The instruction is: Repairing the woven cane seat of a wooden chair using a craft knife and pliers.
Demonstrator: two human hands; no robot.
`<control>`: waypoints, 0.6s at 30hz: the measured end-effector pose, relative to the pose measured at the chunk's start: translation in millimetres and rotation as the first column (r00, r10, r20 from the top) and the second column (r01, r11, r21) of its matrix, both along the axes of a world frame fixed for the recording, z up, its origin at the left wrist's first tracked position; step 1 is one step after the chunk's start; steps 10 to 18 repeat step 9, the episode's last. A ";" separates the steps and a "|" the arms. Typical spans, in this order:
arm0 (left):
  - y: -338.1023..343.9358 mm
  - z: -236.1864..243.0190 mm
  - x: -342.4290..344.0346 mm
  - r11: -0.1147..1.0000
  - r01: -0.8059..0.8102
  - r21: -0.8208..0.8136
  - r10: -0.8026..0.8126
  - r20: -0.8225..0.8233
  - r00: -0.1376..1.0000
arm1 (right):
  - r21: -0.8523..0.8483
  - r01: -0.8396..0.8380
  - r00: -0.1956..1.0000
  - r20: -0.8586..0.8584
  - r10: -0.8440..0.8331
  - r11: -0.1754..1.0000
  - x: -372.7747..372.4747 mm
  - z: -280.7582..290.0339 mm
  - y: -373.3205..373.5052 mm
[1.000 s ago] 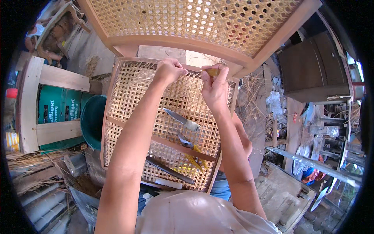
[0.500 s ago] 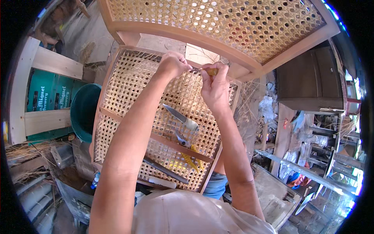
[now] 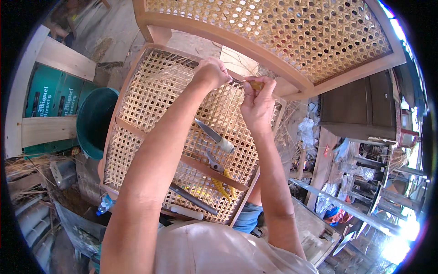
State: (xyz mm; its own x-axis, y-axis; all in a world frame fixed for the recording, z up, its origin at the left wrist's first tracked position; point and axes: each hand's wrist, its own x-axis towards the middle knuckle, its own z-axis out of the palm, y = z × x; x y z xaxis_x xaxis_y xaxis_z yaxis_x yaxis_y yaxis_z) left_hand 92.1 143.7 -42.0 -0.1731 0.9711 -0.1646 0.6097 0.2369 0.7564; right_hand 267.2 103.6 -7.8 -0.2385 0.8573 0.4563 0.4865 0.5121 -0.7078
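A wooden chair frame holds a woven cane seat [image 3: 153, 82]; my hands work at its far edge. In my right hand [image 3: 258, 102] is an awl [image 3: 257, 85] with an amber handle, its thin metal shank pointing left toward my other hand. My left hand [image 3: 213, 73] is closed, fingertips pinched by the awl's tip; what they hold is too small to make out. On the cane lie a knife [image 3: 212, 133] with a wrapped pale handle, pruning shears [image 3: 222, 173] with yellow grips, a dark rod [image 3: 194, 198] and a whitish flat strip [image 3: 186, 212].
The caned chair back [image 3: 273, 32] rises beyond the seat. A green bucket [image 3: 96, 121] stands at left, beside a wooden frame [image 3: 50, 130] and green crates. A dark cabinet [image 3: 358, 107] is at right, near plastic bags and scrap. A plastic bottle [image 3: 106, 205] lies lower left.
Both hands have shifted slightly right and up in the picture, while the whole view has also moved a little. The awl stays in my right hand, its tip still by my left fingers.
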 end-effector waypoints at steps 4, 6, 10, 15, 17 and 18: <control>-0.3 5.7 3.5 0.999 -0.016 -0.039 0.016 -0.004 1.000 | -0.045 -0.080 0.992 0.093 0.084 0.996 -2.4 13.1 20.9; 5.5 8.8 -0.6 0.996 -0.034 -0.081 0.033 -0.006 0.999 | -0.045 -0.104 0.966 0.234 0.112 0.994 -22.4 20.8 24.0; 1.0 20.2 1.0 0.991 -0.003 -0.135 0.000 -0.024 1.000 | -0.107 -0.131 0.958 0.243 0.153 0.986 -13.4 26.5 38.3; 1.0 20.2 1.0 0.991 -0.003 -0.135 0.000 -0.024 1.000 | -0.107 -0.131 0.958 0.243 0.153 0.986 -13.4 26.5 38.3; 1.0 20.2 1.0 0.991 -0.003 -0.135 0.000 -0.024 1.000 | -0.107 -0.131 0.958 0.243 0.153 0.986 -13.4 26.5 38.3; 1.0 20.2 1.0 0.991 -0.003 -0.135 0.000 -0.024 1.000 | -0.107 -0.131 0.958 0.243 0.153 0.986 -13.4 26.5 38.3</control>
